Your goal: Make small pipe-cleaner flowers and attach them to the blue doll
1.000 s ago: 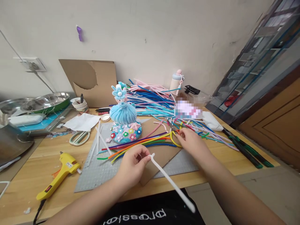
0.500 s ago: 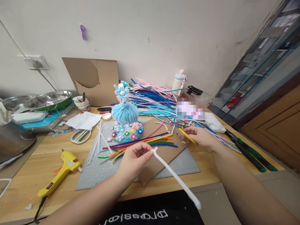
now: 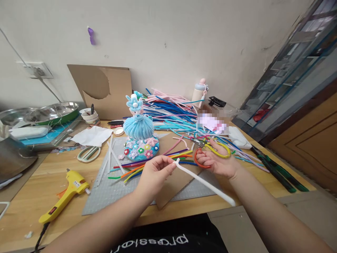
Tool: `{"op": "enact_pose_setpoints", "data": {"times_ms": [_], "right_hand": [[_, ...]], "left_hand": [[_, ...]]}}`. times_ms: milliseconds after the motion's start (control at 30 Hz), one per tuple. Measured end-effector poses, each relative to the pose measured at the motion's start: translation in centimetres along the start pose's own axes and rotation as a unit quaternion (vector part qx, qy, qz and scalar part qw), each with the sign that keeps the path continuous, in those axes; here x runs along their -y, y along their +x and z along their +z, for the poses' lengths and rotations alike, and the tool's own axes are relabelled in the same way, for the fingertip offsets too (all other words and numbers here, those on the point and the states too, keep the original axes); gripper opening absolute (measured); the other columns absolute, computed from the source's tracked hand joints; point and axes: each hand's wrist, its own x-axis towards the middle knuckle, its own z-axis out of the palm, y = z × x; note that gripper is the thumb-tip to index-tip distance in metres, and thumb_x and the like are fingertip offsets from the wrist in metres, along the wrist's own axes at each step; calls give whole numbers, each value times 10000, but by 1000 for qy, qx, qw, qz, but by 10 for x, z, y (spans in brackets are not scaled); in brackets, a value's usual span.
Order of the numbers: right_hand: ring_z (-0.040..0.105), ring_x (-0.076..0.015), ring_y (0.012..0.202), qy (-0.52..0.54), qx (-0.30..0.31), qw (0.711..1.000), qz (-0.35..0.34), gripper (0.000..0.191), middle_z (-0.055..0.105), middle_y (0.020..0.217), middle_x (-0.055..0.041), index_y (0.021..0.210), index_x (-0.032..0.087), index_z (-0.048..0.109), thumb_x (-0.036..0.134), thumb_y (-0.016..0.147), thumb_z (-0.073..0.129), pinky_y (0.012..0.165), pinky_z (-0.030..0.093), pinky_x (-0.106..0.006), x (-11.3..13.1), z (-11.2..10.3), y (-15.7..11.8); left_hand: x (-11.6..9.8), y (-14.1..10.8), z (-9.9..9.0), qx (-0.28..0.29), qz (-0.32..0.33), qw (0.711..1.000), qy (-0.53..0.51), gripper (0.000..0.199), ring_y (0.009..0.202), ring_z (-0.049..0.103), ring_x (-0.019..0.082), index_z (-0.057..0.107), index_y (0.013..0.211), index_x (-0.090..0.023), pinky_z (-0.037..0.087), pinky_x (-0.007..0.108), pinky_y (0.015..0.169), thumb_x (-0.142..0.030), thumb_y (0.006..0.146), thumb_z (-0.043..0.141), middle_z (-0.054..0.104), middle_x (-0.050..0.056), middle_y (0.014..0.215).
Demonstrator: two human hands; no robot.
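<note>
My left hand [image 3: 159,172] pinches the folded end of a white pipe cleaner [image 3: 205,182], whose long free part slants down to the right. In my right hand [image 3: 219,161] are scissors with one red-orange and one yellow handle loop [image 3: 221,151]; their blades point left, toward the pipe cleaner pile. Behind my left hand stands a light blue figure [image 3: 138,126] with a ribbed skirt, on a round base covered in small flowers [image 3: 142,149]. Colored pipe cleaners [image 3: 134,170] lie between the base and my left hand.
A yellow glue gun [image 3: 65,195] lies at the left, near pale-handled scissors [image 3: 88,154]. A big pile of pipe cleaners [image 3: 168,109] lies at the back, beside a bottle [image 3: 198,94]. Green-handled shears [image 3: 281,172] rest at the right. Cardboard [image 3: 118,91] leans on the wall.
The scissors in my right hand have come up off the table area and turned, so both handle loops and the blades now show. The white pipe cleaner's free end has swung up and right.
</note>
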Motion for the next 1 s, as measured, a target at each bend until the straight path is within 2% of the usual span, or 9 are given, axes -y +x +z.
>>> {"op": "enact_pose_setpoints", "data": {"times_ms": [100, 233, 300, 333, 400, 500, 567, 800, 1000], "right_hand": [[360, -90, 500, 14, 1, 999, -30, 466, 390, 664, 0, 800, 143, 505, 558, 901, 319, 355, 336, -154, -2, 1, -1], [361, -88, 494, -111, -24, 987, -116, 521, 381, 646, 12, 753, 163, 484, 668, 823, 380, 370, 324, -168, -17, 3, -5], [361, -93, 485, -219, -63, 952, -203, 546, 382, 632, 25, 751, 184, 470, 729, 739, 459, 379, 330, -189, -31, 6, -11], [360, -97, 482, -283, -65, 936, -201, 568, 379, 623, 33, 766, 192, 468, 753, 683, 509, 384, 332, -199, -39, 8, -15], [372, -106, 513, -404, -56, 894, -185, 523, 389, 649, 31, 810, 197, 472, 703, 702, 549, 415, 326, -207, -55, 14, -24], [375, -119, 619, -526, -21, 819, -227, 433, 394, 715, 19, 782, 185, 477, 609, 766, 558, 540, 340, -230, -75, 25, -37], [367, -125, 644, -550, -19, 802, -233, 398, 392, 730, 18, 790, 185, 460, 578, 809, 516, 572, 338, -238, -84, 32, -42], [325, -122, 600, -559, -41, 797, -224, 349, 354, 677, 36, 737, 202, 386, 512, 797, 534, 528, 300, -234, -91, 40, -43], [388, -129, 585, -600, -83, 753, -257, 253, 428, 664, 22, 746, 200, 443, 424, 793, 552, 522, 335, -243, -86, 31, -40]], "left_hand": [[1, 1, 0, 4, -9, 1000, 10, 202, 516, 437, 54, 627, 735, -143, 317, 158, 469, -319, 699, 720, 532, -31, 584], [-1, -1, 0, 2, -17, 1000, 17, 202, 525, 435, 55, 627, 730, -140, 317, 160, 481, -316, 697, 721, 538, -26, 597], [-3, -1, 1, 4, -14, 1000, 13, 199, 520, 431, 54, 628, 730, -140, 314, 162, 485, -317, 701, 716, 535, -28, 590], [-4, -1, 1, 7, -10, 1000, 8, 197, 518, 429, 53, 629, 731, -141, 314, 163, 489, -317, 705, 713, 532, -31, 584], [-7, -2, 3, 15, -3, 1000, -7, 198, 510, 426, 54, 622, 730, -143, 318, 167, 495, -318, 704, 711, 526, -36, 573], [-11, -3, 8, 20, -4, 999, -27, 217, 494, 423, 56, 602, 718, -144, 321, 175, 492, -326, 687, 717, 517, -42, 557], [-14, -4, 12, 20, -7, 999, -24, 226, 485, 425, 58, 596, 708, -142, 319, 178, 484, -328, 674, 718, 511, -45, 545], [-19, -5, 23, 38, 9, 999, 20, 189, 490, 425, 66, 581, 636, -144, 342, 196, 489, -284, 643, 708, 520, -39, 546], [-20, 8, 30, 55, -6, 995, 84, 170, 471, 457, 79, 586, 608, -145, 373, 210, 486, -273, 633, 697, 538, -26, 534]]}}
